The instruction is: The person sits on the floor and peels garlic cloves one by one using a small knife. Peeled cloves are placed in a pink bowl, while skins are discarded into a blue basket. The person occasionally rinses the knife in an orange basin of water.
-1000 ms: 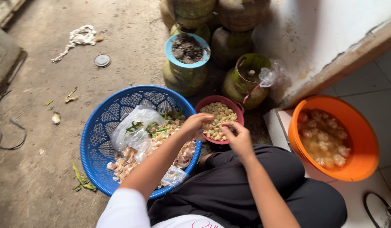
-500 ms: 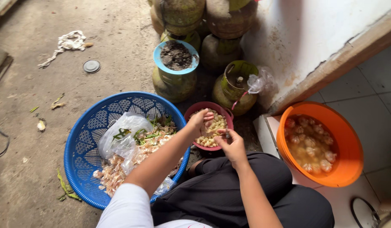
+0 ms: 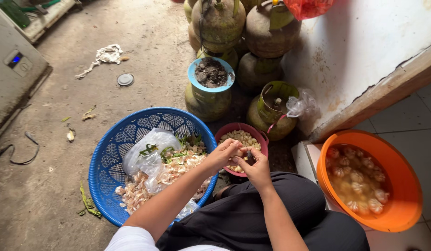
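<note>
My left hand (image 3: 223, 155) and my right hand (image 3: 255, 165) meet over the near rim of a small dark red bowl (image 3: 263, 136) of peeled garlic cloves (image 3: 240, 137). Both hands pinch a small garlic clove (image 3: 241, 152) between the fingertips; a thin dark tool shows at my right fingers, too small to tell what. Left of my hands a blue plastic basket (image 3: 114, 157) holds garlic skins (image 3: 174, 167), green scraps and a clear plastic bag (image 3: 149, 151). My dark trousers (image 3: 271, 209) lie below.
An orange basin (image 3: 401, 204) with garlic bulbs in water stands on the tiled step at right. Several green gas cylinders (image 3: 220, 23) crowd the wall behind; one carries a blue bowl of dirt (image 3: 210, 73). A rag (image 3: 103, 55), a round lid (image 3: 125, 80) and a cable (image 3: 20, 153) lie on the concrete floor.
The camera has tilted down and drawn nearer. My hands have come together over the near rim of the red bowl, the left one pulled back from the cloves.
</note>
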